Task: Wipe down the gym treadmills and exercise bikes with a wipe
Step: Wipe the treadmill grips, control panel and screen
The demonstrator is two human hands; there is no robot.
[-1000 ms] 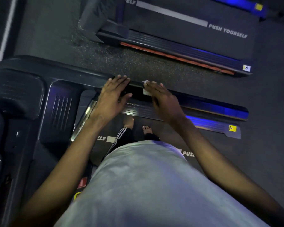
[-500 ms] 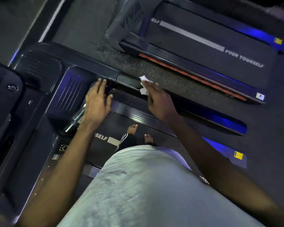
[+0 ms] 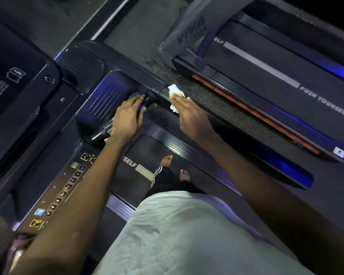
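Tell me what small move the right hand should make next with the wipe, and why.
Probably slide the right hand forward a little, carrying the wipe over the front end of the handrail. The fingers lie flat on the wipe, which only just reaches that glossy end, and the left hand rests beside it, out of the way.

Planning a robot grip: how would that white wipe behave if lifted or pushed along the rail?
Likely floppy: the wipe crumples over the rail under the flat right hand. Probably very light, since it looks thin. Pushed, it may bunch rather than slide evenly; its edges look wrinkled.
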